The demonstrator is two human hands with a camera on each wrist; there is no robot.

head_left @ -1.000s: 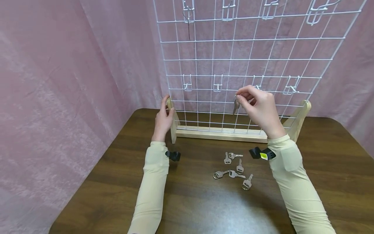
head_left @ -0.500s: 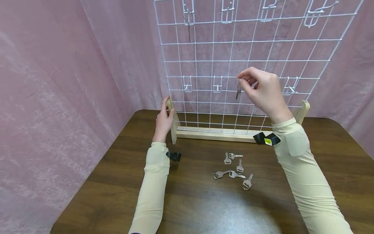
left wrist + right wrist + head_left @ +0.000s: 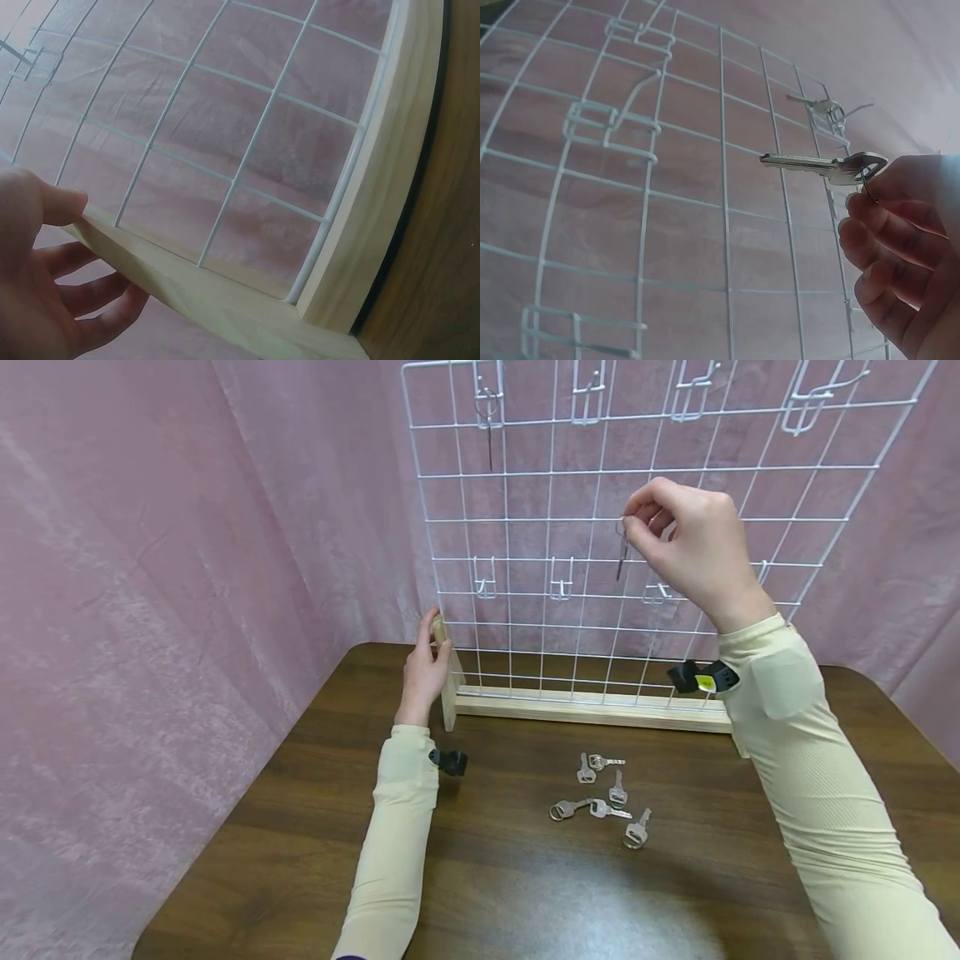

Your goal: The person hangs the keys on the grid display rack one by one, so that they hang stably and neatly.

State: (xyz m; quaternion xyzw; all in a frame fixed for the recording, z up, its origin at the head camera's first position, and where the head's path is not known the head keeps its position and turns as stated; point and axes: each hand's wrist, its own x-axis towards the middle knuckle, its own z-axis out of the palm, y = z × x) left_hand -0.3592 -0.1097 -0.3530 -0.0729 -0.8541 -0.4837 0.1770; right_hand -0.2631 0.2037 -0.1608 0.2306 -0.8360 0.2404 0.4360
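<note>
My right hand [image 3: 693,535] pinches a small metal ring between thumb and fingertips, with a silver key [image 3: 817,166] hanging from it. In the head view this key dangles in front of the white wire grid rack [image 3: 525,518], above the lower row of hooks. On the left, my left hand [image 3: 423,672] holds the wooden side foot [image 3: 448,689] of the rack. The left wrist view shows its thumb on one side of the wood and its fingers [image 3: 105,307] on the other. Another key [image 3: 490,439] hangs by its ring from the upper left hook.
Several keys [image 3: 598,808] lie on the brown table [image 3: 510,885] in front of the rack. White hooks stick out in two rows, including a lower one [image 3: 561,587] and an upper one [image 3: 588,393]. A pink curtain [image 3: 187,610] hangs behind.
My right hand has risen, carrying the key from low on the grid to above the lower hook row. My left hand stays on the wooden foot.
</note>
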